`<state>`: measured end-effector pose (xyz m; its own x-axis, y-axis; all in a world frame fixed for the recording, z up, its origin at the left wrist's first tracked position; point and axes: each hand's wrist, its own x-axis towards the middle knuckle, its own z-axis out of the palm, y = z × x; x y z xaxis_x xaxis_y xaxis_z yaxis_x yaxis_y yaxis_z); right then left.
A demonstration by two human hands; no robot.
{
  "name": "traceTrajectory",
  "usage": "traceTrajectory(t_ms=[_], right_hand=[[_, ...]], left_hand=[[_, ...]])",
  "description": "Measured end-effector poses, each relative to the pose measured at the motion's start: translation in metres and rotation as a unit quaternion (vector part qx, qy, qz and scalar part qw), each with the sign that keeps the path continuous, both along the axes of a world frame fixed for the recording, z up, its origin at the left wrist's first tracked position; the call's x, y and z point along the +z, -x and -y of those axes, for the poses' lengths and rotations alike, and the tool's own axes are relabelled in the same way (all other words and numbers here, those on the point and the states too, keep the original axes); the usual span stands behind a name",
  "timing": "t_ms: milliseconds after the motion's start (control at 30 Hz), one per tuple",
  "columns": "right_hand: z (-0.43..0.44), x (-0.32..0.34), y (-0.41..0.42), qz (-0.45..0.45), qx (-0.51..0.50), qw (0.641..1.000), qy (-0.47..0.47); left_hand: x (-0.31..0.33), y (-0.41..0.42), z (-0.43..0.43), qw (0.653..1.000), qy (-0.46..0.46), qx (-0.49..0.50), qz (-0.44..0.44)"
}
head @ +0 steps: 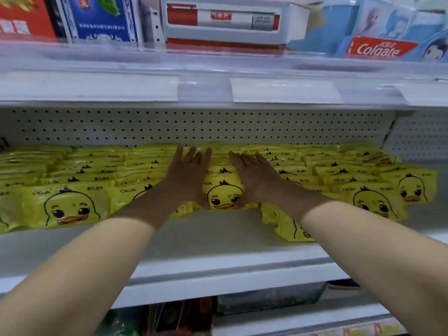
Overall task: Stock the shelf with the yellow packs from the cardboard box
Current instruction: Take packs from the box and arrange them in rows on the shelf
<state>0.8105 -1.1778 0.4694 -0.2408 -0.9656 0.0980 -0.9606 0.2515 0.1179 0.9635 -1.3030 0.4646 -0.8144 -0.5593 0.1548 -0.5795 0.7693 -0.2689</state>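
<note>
Hands at full stretch, both of them in on the white metal shelf (218,241). The left hand (190,177) and the right hand (254,180) lie either side of the middle row of yellow plastic packs (72,207), the ones with the cartoon duck face. The fingers are straight and a little fanned, palms down on the row. No pinch and no curl round anything: this is a flat press, bracketing the row from both flanks. The thumbs drop toward the lower corners of the front pack (224,194), which stands facing out between the two palms.

The packs already fill the shelf from side to side in rows that run back to the white pegboard back panel (218,127). The middle row sits further back than its neighbours, with bare shelf showing in front of it.

By my reading this is the squaring-up step, a fresh batch being pushed home and tidied. The cardboard box is nowhere in sight from here, so I can't tell how many packs are left.

What next? I'd guess a release, then a reach back for more to fill that front gap. One slumped pack (286,226) on the right tips forward near the shelf lip and looks due for straightening. Up above, a red-and-white toothpaste carton (378,48) sits on the next shelf, not part of this job.
</note>
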Motion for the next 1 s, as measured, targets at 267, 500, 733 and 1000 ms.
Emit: traceTrajectory(t_ms=[267, 500, 733, 1000], right_hand=[[-0.035, 0.022, 0.027, 0.170, 0.051, 0.958, 0.226], [-0.034, 0.015, 0.023, 0.149, 0.058, 0.965, 0.207], [-0.027, 0.014, 0.016, 0.129, 0.043, 0.970, 0.202], [-0.026, 0.013, 0.020, 0.135, 0.033, 0.967, 0.216]], left_hand=[[0.008, -0.020, -0.001, 0.933, -0.093, -0.174, -0.301], [-0.003, -0.008, -0.016, 0.919, -0.108, -0.170, -0.338], [-0.001, -0.010, -0.019, 0.918, -0.098, -0.162, -0.349], [0.003, -0.009, -0.020, 0.931, -0.098, -0.141, -0.322]])
